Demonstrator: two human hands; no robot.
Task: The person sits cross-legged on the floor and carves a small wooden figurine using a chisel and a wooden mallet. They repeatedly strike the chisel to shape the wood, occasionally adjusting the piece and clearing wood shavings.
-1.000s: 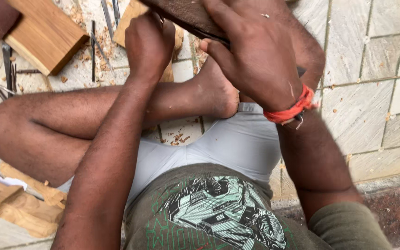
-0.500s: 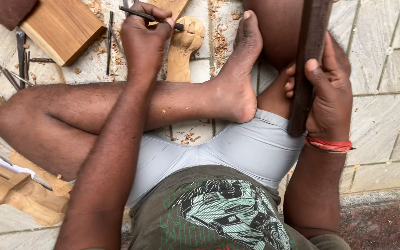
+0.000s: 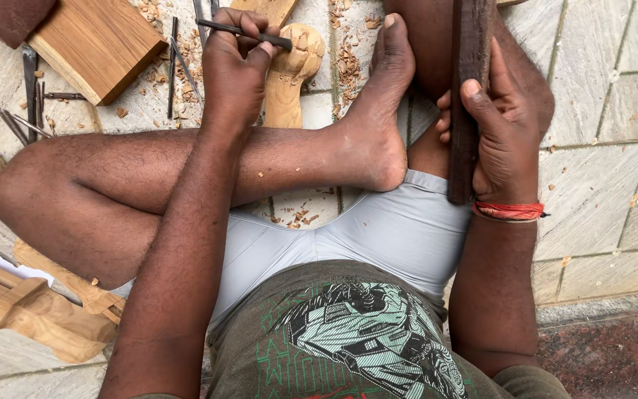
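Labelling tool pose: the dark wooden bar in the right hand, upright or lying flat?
Upright. The dark wooden bar runs vertically up the frame, gripped at its lower part by the right hand, clear of the tiled floor.

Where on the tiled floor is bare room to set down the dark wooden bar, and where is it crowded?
The pale floor tiles to the right of the right hand, which grips the dark wooden bar, lie bare. It is crowded at the upper left: thin metal chisels, the square wooden block and wood chips surround the left hand, which holds a dark chisel at the pale carved wooden piece.
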